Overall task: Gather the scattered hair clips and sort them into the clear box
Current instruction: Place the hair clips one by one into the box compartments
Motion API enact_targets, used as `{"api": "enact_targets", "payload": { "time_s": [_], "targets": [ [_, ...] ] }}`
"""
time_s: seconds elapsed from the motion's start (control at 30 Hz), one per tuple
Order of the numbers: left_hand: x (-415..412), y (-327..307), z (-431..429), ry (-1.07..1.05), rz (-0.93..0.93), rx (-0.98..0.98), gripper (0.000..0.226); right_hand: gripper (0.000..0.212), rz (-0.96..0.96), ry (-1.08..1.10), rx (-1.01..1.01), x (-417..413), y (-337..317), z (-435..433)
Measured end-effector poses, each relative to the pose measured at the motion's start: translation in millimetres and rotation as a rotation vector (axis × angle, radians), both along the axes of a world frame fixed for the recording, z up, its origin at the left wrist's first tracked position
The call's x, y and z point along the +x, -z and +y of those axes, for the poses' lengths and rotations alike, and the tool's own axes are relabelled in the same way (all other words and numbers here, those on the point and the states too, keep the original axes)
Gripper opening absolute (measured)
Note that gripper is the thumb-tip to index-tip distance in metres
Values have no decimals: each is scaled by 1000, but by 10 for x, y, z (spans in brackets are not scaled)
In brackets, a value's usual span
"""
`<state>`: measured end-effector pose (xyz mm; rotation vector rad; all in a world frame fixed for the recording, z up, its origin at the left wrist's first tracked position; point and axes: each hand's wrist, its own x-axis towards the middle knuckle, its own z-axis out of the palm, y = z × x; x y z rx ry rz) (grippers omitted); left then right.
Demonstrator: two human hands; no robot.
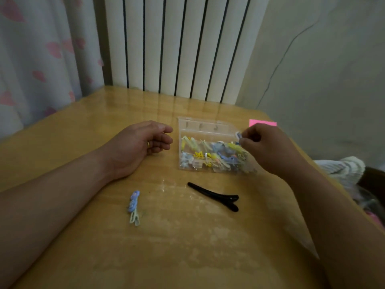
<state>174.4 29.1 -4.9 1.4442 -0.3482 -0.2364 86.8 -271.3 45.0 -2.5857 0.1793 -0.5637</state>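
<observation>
— What has the right hand (268, 149) got?
— A small pale clip (238, 135) with a bit of blue on it, pinched between thumb and fingertips, just over the far right corner of the clear box (206, 127).
— And the box itself?
— It sits on the wooden table (187, 247), lid tipped open at the back. Inside is a heap of clips (212, 153), yellow, green and blue, all mixed together.
— The left hand (143, 142)?
— It rests on its edge on the table just left of the box, not touching it. The fingers are loosely curled with nothing in them, and there is a ring (148, 144) on one finger.
— Any clips out on the table?
— Two. A long black clip (216, 197) lies just in front of the box. A light green clip (134, 206) with a blue top lies further left, near the left forearm, apart from the black one.
— What else?
— A pink note (263, 122) behind the right hand, a white radiator (177, 44) against the wall, and a curtain (41, 59) with pink petals on the left.
</observation>
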Motion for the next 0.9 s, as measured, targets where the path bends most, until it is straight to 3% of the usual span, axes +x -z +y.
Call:
{"api": "enact_targets", "payload": {
  "time_s": [0.47, 0.63, 0.73, 0.9],
  "targets": [
    [-17, -10, -6, -3, -14, 28, 30, 6, 121, -46, -83, 99, 139, 389],
    [-47, -30, -8, -8, -12, 35, 29, 6, 3, -31, -140, 15, 132, 462],
    [-41, -29, -2, 1, -3, 25, 29, 4, -114, -173, -94, -104, 73, 681],
    [-47, -43, -2, 3, 39, -19, 32, 22, 9, -651, -214, -290, 119, 1157]
  ]
}}
